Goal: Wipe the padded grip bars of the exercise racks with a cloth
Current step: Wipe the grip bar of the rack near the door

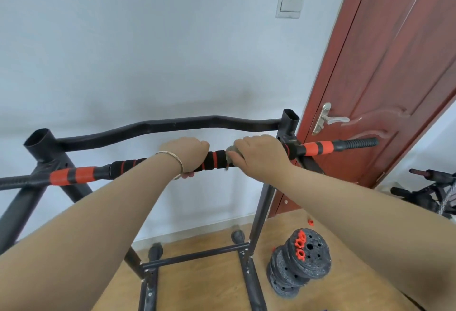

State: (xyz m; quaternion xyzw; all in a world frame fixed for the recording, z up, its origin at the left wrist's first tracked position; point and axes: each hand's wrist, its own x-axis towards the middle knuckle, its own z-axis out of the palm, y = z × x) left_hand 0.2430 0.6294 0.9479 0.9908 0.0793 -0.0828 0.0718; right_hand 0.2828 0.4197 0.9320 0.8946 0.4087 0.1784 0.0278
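Gripping unlabelled padded bar [217,160], both hands.

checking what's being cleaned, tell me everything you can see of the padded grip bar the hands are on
The padded grip bar runs roughly level across the rack's front, slightly higher at its right end. Its middle wears black foam with narrow red rings; further out are smoother orange-red sleeves with black bands, then bare black ends. The left hand wraps the foam; the right hand presses a grey cloth onto it. It meets the rack's black uprights on both sides.
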